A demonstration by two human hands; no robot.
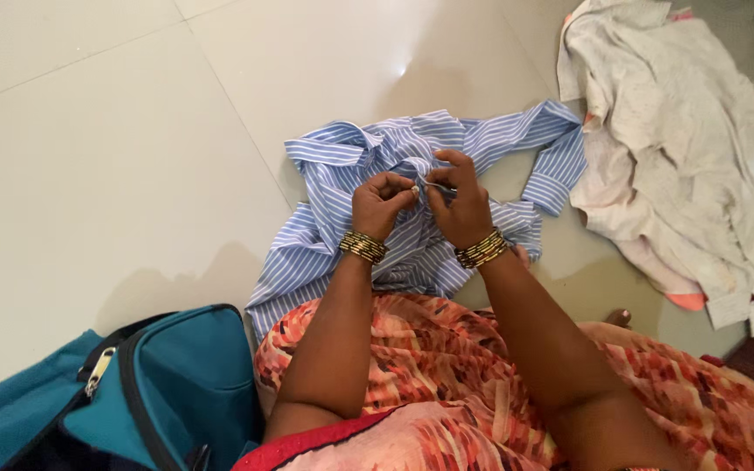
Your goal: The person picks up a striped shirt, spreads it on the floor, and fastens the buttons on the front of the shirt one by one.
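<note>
A blue and white striped shirt [342, 174] lies crumpled on the pale tiled floor and over my lap. My left hand [380, 204] pinches a fold of the shirt near its middle, fingers closed. Just beside it, my right hand [458, 205] grips the same fabric, and a thin, needle-like object seems to sit between its fingertips, too small to be sure. Both wrists wear gold bangles. The hands almost touch above the shirt.
A teal zipped bag [167, 384] sits at the lower left beside my knee. A heap of whitish and pink clothes [691, 148] lies on the floor at the right. My lap is covered by orange patterned cloth [447, 366].
</note>
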